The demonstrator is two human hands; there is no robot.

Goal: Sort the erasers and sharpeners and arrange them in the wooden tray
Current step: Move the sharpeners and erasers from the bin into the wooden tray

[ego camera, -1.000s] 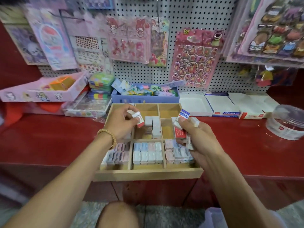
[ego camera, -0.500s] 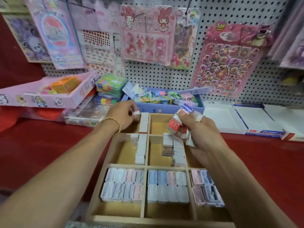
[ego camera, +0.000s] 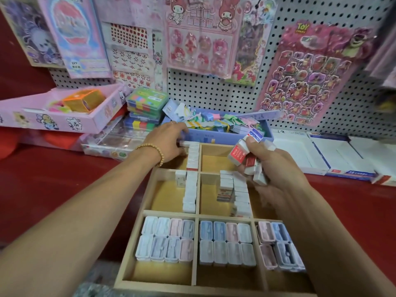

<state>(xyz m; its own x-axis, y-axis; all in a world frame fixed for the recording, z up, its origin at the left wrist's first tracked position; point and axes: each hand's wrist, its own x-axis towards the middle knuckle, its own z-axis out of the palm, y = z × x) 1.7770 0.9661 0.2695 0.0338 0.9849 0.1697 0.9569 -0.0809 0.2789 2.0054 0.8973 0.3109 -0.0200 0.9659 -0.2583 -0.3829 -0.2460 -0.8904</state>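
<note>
Left hand (ego camera: 169, 140) pinches a white eraser (ego camera: 186, 143) at wooden tray's (ego camera: 194, 281) far-left compartment; right hand (ego camera: 272, 168) clutches eraser bunch (ego camera: 246, 157) above far-right side.

Left hand (ego camera: 166, 141) covered far-left compartment of wooden tray (ego camera: 194, 285); fingertips hidden, grip on top eraser (ego camera: 186, 143) not determinable. Right hand (ego camera: 276, 168) and forearm hid tray's right column above partly visible sharpeners (ego camera: 276, 245). Erasers in right hand (ego camera: 246, 159) overlapped, count unclear. Print on wrappers too small to read. Tray's near-right corner blurred. Both forearms cut off by bottom edge.
</note>
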